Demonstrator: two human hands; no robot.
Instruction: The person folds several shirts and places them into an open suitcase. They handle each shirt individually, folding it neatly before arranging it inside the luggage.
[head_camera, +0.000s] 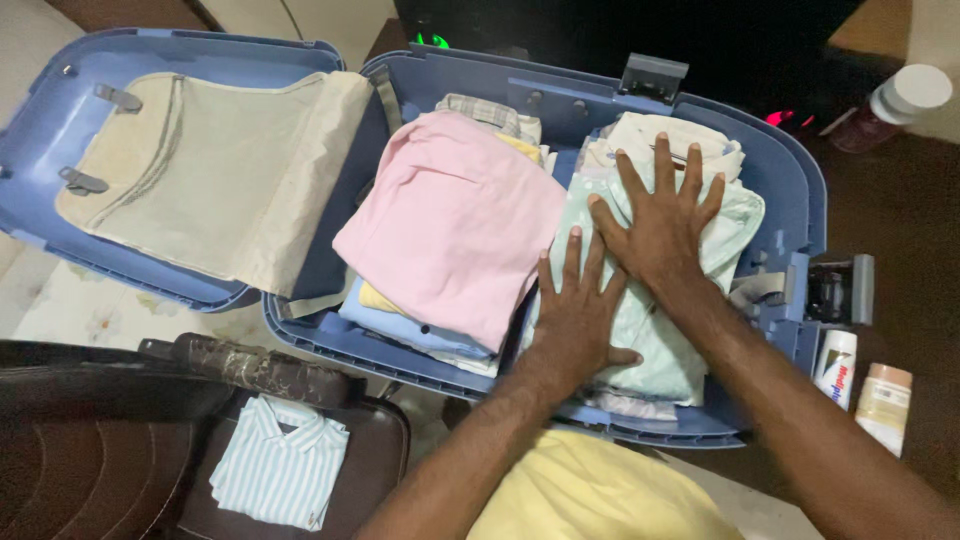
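- Both hands lie flat, fingers spread and gripping nothing, on a folded pale green garment (690, 290) in the right half of an open blue hard-shell suitcase (790, 170); the left hand (578, 320) sits nearer the body, and the right hand (665, 225) partly overlaps it, as if to flatten the soft stack.
- Just beside it, a folded pink garment (450, 225) tops a second pile of cloth.
- The suitcase lid (40, 130), lined with beige fabric and metal clips, lies open to the left.
- A striped folded shirt (280, 470) rests on a dark leather bag (370, 440) below.
- Plastic bottles (860, 385) stand by the case's right edge.
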